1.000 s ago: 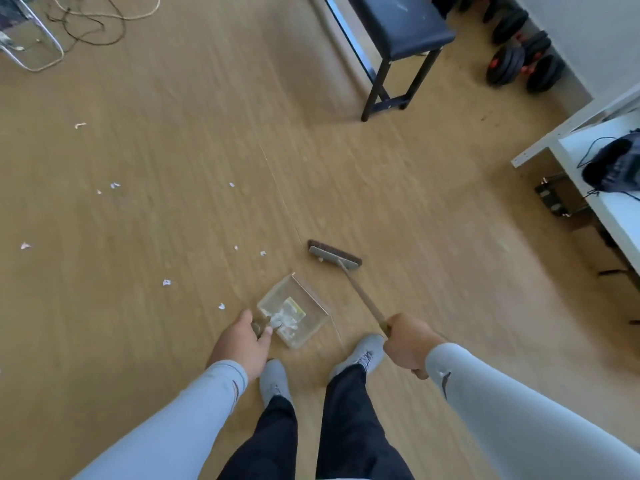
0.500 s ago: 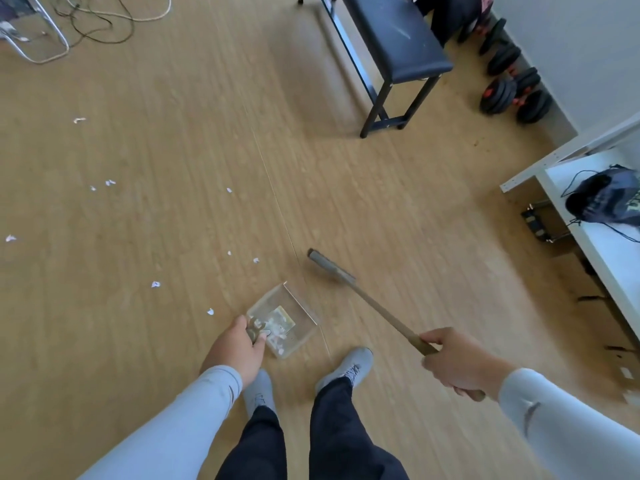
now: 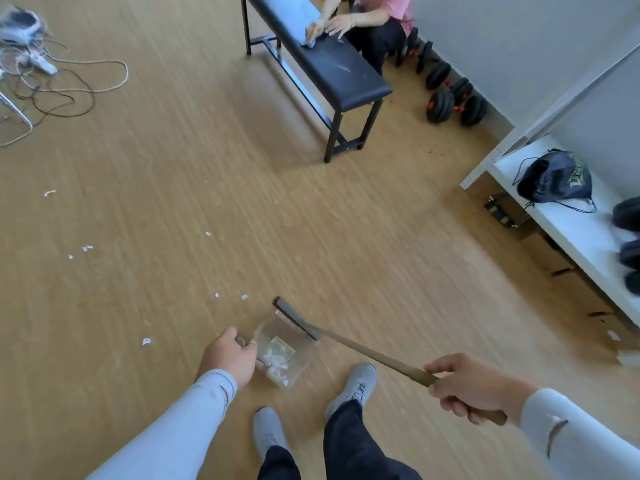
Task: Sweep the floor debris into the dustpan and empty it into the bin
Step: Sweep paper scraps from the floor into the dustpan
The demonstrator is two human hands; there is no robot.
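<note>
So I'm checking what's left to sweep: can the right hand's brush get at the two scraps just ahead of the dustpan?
Probably yes. The right hand holds the brush with its head beside the clear dustpan, and only bare floor lies between it and the two scraps.

Place: a home workout room.
Floor: pale wood laminate (image 3: 173, 168).
Far right: black dumbbells (image 3: 450, 98) along the grey wall (image 3: 519, 46).
Far centre: padded black bench (image 3: 325, 64).
Right: white shelf (image 3: 571, 223) carrying a drawstring bag (image 3: 554, 174).
Far left: loose cables (image 3: 69, 84).
</note>
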